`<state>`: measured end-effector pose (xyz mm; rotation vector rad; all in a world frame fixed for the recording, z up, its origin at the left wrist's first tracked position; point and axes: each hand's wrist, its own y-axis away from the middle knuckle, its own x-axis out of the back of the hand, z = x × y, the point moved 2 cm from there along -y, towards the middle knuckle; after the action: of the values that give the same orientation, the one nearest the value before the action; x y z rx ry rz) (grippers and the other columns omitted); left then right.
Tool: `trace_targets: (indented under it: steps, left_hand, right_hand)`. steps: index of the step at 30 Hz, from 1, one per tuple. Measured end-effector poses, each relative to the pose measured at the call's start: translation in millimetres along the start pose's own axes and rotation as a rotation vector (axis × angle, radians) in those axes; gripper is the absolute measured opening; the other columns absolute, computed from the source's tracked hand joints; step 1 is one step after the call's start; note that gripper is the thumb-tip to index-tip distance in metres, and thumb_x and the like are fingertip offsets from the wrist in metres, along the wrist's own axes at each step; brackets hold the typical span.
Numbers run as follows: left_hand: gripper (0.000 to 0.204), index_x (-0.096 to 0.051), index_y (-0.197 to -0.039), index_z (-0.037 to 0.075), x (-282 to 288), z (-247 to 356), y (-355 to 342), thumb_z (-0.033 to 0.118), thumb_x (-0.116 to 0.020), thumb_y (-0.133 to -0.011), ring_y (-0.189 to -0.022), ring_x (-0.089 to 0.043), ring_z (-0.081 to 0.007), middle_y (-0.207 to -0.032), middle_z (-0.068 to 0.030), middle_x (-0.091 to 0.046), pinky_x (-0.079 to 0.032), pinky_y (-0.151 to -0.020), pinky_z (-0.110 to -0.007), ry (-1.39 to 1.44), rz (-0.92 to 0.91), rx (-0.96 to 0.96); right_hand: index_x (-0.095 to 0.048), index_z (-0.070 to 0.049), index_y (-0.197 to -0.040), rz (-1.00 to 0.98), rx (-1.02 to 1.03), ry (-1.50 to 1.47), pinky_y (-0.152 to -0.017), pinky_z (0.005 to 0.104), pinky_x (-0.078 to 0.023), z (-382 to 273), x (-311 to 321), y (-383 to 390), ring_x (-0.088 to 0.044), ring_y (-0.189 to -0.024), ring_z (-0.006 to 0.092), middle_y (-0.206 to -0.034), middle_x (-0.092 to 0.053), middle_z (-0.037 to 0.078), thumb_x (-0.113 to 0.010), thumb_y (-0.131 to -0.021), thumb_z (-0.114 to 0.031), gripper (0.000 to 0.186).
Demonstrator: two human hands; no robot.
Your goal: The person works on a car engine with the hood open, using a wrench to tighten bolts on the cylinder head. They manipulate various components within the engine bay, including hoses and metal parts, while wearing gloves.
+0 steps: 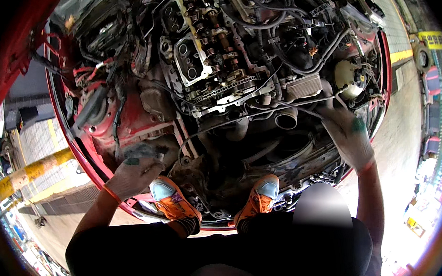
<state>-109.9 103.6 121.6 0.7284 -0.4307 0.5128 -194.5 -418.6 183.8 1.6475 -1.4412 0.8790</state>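
Observation:
My left hand (134,177), in a pale work glove with a green patch, is over the front left of a red car's engine bay. Its fingers are curled together; what they hold, if anything, I cannot make out. At the front right, my right hand (349,136) wears a matching glove and reaches toward a thin dark rod (293,104) that crosses the bay. Shadow hides its fingertips, so a grip on the rod cannot be told. Beyond the hands lies the uncovered engine, with camshafts (219,35) and a timing chain (226,90) exposed.
My orange shoes (171,198) stand at the bay's front edge. An open round pipe (286,121) is ahead of them. A pale reservoir (349,79) sits at the right, near several hoses. Outside the car, a yellow bar (31,174) runs along the left.

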Motion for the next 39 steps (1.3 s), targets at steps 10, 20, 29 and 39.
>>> trace_targets:
  steps: [10, 20, 29, 39]
  left_hand:
    - [0.018, -0.074, -0.109, 0.000, 5.1, 17.0, 34.2, 0.016, -0.067, -0.104, -0.087, -0.076, -0.0334, -0.095, -0.0187, -0.074, -0.059, -0.077, -0.041, 0.130, 0.114, 0.128]
    - [0.018, -0.076, -0.111, -0.002, 3.9, 16.2, 42.7, 0.011, -0.065, -0.105, -0.089, -0.078, -0.0248, -0.102, -0.0171, -0.078, -0.062, -0.079, -0.037, 0.187, 0.116, 0.184]
    - [0.019, -0.076, -0.111, 0.000, 4.8, 15.8, 38.7, 0.015, -0.068, -0.103, -0.088, -0.077, -0.0316, -0.096, -0.0196, -0.076, -0.061, -0.077, -0.041, 0.212, 0.103, 0.214]
    - [0.020, -0.075, -0.110, -0.001, 0.4, 19.8, 28.6, 0.015, -0.065, -0.105, -0.081, -0.075, -0.0249, -0.093, -0.0155, -0.076, -0.060, -0.072, -0.038, 0.195, 0.080, 0.126]
  right_hand:
    - [-0.076, -0.013, -0.124, -0.298, 0.339, 0.393, -0.085, 0.0394, -0.064, -35.5, -67.1, -187.7, -0.076, -0.100, 0.0282, -0.116, -0.079, 0.006, -0.055, -0.111, -0.031, 0.031]
    - [-0.076, -0.019, -0.124, -0.469, 0.221, 0.647, -0.082, 0.0462, -0.063, -64.0, -88.1, -223.9, -0.077, -0.090, 0.0351, -0.106, -0.080, 0.010, -0.054, -0.109, -0.037, 0.032]
    - [-0.073, -0.012, -0.120, -0.594, 0.453, 1.004, -0.071, 0.0483, -0.063, -88.9, -97.9, -235.1, -0.078, -0.083, 0.0332, -0.091, -0.078, 0.013, -0.057, -0.106, -0.026, 0.026]
    - [-0.084, -0.010, -0.099, -0.571, 0.454, 0.856, -0.069, 0.0522, -0.064, -137.5, -115.2, -245.9, -0.080, -0.085, 0.0357, -0.097, -0.082, 0.016, -0.068, -0.091, -0.018, 0.020]
